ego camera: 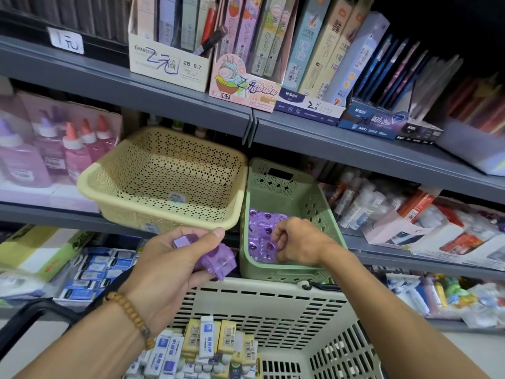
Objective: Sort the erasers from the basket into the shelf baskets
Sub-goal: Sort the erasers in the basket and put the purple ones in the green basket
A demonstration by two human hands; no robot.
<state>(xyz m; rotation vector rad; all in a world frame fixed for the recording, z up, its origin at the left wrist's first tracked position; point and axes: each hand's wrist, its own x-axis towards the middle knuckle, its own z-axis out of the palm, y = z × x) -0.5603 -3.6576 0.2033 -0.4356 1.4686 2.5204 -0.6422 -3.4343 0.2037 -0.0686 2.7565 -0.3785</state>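
Head view: left hand [169,266] at 8 o'clock, grip curled round spare purple erasers [216,259], kept close for handover. Right hand [296,242] inside green shelf basket [314,195] at centre, fingertips pinching one purple eraser into rows. Cream shelf basket [114,184] at 11 bare. White and yellow erasers [207,348] wait in basket [273,302] at 6.

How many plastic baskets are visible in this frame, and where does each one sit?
3. The yellow basket sits on the shelf at left, the green basket beside it at right, holding purple erasers, and the beige basket is in the foreground below the hands. Others may be hidden.
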